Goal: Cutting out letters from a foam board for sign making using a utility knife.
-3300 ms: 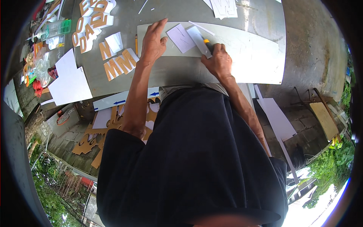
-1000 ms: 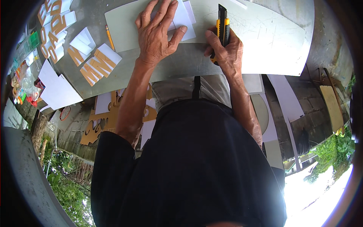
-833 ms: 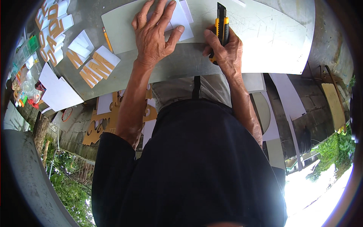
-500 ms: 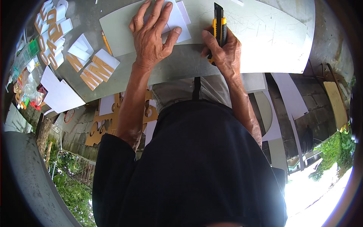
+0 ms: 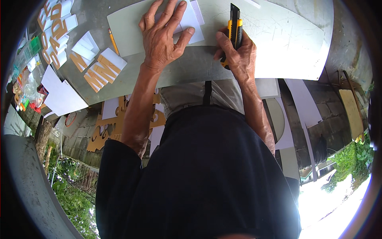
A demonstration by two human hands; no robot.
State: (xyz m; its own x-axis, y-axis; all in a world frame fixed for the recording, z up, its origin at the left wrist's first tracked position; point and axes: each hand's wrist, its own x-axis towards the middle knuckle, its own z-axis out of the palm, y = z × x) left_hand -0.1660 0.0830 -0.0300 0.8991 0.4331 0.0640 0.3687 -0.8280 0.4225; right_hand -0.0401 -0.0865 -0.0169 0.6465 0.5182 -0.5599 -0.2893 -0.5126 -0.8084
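Note:
My left hand (image 5: 163, 36) lies flat, fingers spread, on a small white sheet piece (image 5: 190, 22) that rests on a pale green cutting mat (image 5: 278, 36). My right hand (image 5: 238, 55) grips a yellow and black utility knife (image 5: 235, 24), its tip pointing away from me, just right of the white piece. The mat covers the near edge of a grey table (image 5: 187, 71).
Orange and white cut-out letters (image 5: 97, 71) and white offcuts (image 5: 63, 95) lie on the table's left part, with a pencil (image 5: 113, 40) beside the mat. More orange cut-outs (image 5: 107, 131) lie on the ground below. A wall and plants stand at right.
My head has leaned closer over the mat. The left hand has shifted slightly on the white piece, and the knife has been raised so it points away along the mat.

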